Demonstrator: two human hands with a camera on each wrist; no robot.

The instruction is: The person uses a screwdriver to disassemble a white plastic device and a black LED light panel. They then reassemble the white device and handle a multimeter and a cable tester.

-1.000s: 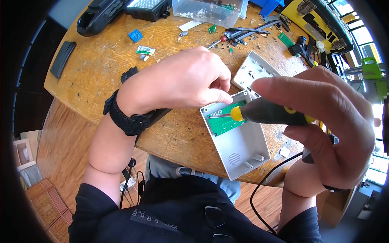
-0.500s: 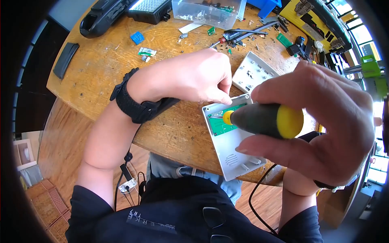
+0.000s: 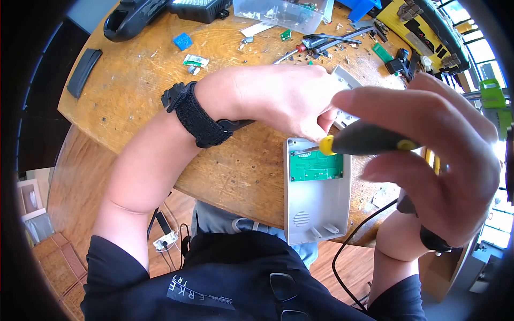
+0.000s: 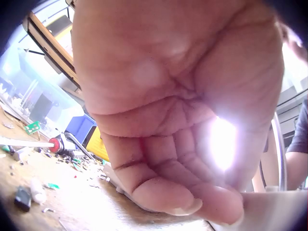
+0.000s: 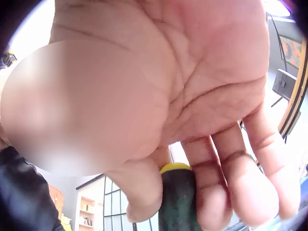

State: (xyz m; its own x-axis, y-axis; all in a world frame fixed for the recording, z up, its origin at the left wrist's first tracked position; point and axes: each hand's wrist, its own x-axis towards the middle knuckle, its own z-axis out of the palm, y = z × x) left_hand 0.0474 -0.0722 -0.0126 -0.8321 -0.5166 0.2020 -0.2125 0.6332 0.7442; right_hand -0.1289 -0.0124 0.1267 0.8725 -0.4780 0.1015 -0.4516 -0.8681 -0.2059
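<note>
A pale grey plastic case (image 3: pixel 321 206) stands open side up at the table's front edge. Inside its far end lies a green circuit board (image 3: pixel 316 169). My left hand (image 3: pixel 286 99) pinches the case's far rim between thumb and curled fingers. In my right hand (image 3: pixel 455 155) is a screwdriver (image 3: pixel 369 136) with a dark handle and yellow collar, its tip at the board's far left corner. The right wrist view shows the handle of the screwdriver (image 5: pixel 178 199) between thumb and fingers. Partly behind my hands lies the other case half (image 3: pixel 345 80).
Beyond my hands are a red-handled screwdriver (image 3: pixel 300 48), scattered scraps and a clear bin (image 3: pixel 284 18). A yellow toolbox (image 3: pixel 415 32) stands back right. Left lie a blue block (image 3: pixel 182 41) and a black strip-shaped piece (image 3: pixel 84 73). A black cable (image 3: pixel 342 257) hangs over the front edge.
The case has turned and shifted right, now lying straighter, and my left hand has moved right with it. My right fingers spread around the screwdriver handle, then drew in again; its tip stays at the board's corner.
</note>
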